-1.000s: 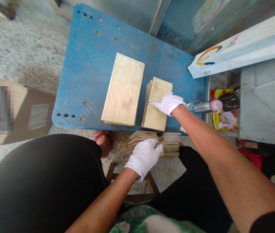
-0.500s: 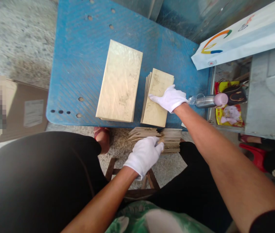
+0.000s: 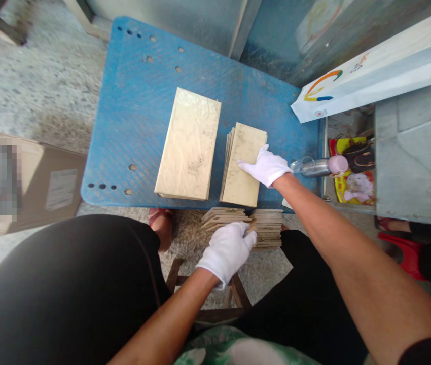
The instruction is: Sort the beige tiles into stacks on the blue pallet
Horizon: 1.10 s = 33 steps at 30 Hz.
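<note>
The far left corner of the blue bench [image 3: 132, 121] is back in view, and the wide stack of cream boards [image 3: 188, 144] lies unmoved near the near edge. Below that edge sit the fanned boards [image 3: 223, 215]; the left hand [image 3: 226, 256] stays bent against the even pile [image 3: 268, 228], its grasp too hidden to tell. The narrow stack [image 3: 241, 182] keeps its place at the near edge; the right hand [image 3: 266, 166] rests on it, thumb drawn slightly inward since the earlier frame, its grip unclear
</note>
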Tool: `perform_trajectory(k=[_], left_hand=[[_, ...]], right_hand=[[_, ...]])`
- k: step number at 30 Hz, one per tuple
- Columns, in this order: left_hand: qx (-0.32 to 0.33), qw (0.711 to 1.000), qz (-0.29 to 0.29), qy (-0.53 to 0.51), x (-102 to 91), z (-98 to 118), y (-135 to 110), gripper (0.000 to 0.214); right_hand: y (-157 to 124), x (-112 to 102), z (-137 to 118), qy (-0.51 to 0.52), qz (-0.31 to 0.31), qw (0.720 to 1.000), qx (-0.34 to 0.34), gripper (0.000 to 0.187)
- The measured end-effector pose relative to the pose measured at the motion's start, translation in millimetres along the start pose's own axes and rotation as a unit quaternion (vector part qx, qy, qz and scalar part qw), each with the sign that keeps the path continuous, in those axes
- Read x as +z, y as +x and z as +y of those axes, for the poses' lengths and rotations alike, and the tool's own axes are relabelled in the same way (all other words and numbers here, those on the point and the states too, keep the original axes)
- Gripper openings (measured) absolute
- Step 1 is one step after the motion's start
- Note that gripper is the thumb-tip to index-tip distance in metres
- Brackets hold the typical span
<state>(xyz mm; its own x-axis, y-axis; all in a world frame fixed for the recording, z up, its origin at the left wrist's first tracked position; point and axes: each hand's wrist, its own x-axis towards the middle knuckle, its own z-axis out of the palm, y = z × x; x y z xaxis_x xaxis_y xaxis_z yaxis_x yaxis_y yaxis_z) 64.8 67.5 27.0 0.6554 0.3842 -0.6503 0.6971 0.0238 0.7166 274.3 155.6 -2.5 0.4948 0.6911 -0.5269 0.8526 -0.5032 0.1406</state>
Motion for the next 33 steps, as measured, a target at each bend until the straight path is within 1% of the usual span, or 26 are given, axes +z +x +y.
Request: perform_trajectory(k=[3,5,9,11,13,15,18,20,22,24,26,29,31,33], left_hand=[[-0.003,1.0,0.003,0.008,0.2,0.8,-0.6,0.032],[-0.003,1.0,0.016,0.026,-0.3,1.0,-1.6,0.033],[0.011,0.992,0.055,0.109,-3.9,2.3,-7.2,0.034],[0.025,0.986,0.07,0.147,-7.4,5.0,-12.3,0.034],[0.034,0.98,0.083,0.18,-12.7,10.4,-18.1,0.035],[0.032,0.972,0.095,0.213,-20.2,18.7,-22.8,0.036],[0.022,0.955,0.091,0.281,-36.5,35.5,-21.9,0.037],[0.01,0.939,0.075,0.337,-50.4,46.9,-13.6,0.037],[-0.007,0.922,0.071,0.38,-64.7,56.0,0.5,0.038],[-0.023,0.916,0.081,0.393,-76.6,61.1,17.6,0.04],[-0.045,0.917,0.094,0.384,-82.9,62.0,34.1,0.042],[-0.082,0.926,0.101,0.354,-80.2,58.0,51.6,0.053],[-0.097,0.928,0.099,0.347,-74.5,55.2,57.3,0.064],[-0.105,0.929,0.093,0.342,-70.4,54.2,59.7,0.071]], right_hand=[[-3.6,3.2,3.6,0.034,0.007,0.999,0.001,0.115],[-7.1,6.3,6.3,0.06,0.016,0.998,0.002,0.106],[-14.6,10.8,13.5,0.11,0.022,0.994,-0.009,0.086],[-17.3,12.4,18.6,0.128,0.018,0.991,-0.024,0.073],[-19.4,16.1,24.5,0.154,0.013,0.987,-0.048,0.057],[-21.2,24.0,30.2,0.193,0.015,0.979,-0.062,0.047],[-23.9,42.5,35.0,0.27,0.044,0.961,-0.031,0.046],[-25.6,54.2,35.1,0.31,0.065,0.948,0.005,0.045],[-27.0,60.6,33.6,0.327,0.07,0.942,0.022,0.041],[-28.1,60.6,32.0,0.324,0.061,0.944,0.014,0.037],[-28.8,56.4,30.9,0.31,0.051,0.949,-0.001,0.034],[-27.3,49.3,28.9,0.288,0.046,0.956,-0.003,0.033],[-23.9,46.7,26.8,0.277,0.053,0.959,0.003,0.032],[-19.3,46.0,24.6,0.264,0.059,0.963,0.011,0.032]])
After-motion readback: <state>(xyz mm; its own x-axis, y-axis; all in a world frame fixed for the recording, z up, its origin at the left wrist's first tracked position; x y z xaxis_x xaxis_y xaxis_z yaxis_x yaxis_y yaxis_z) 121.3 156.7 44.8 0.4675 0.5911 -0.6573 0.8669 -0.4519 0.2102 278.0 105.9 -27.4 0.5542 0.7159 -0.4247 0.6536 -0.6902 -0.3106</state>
